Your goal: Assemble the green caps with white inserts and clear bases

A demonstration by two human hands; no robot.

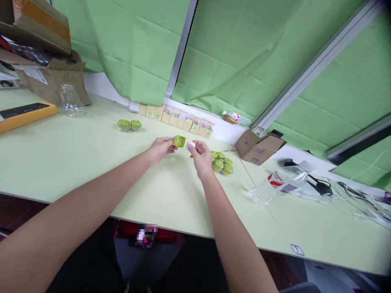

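My left hand (161, 149) is closed on a green lid (179, 141), its hollow side turned toward my right hand. Between the fingers of my right hand (200, 156) is a small white piece (191, 144), held just beside the lid with a narrow gap; its exact kind is too small to tell. To the right of that hand stands a cluster of several small clear containers with green lids (226, 166). Two more green-lidded containers (129, 124) sit together on the left. Behind my left hand, a clear object (150, 140) is faintly visible on the table.
A row of small cardboard boxes (180, 120) lines the back edge. A brown carton (258, 145), a large clear bottle (279, 183) and cables (351, 195) are at right. A clear plastic bottle (71, 101), an orange-and-black device (27, 114) and open cartons (51, 77) stand at left.
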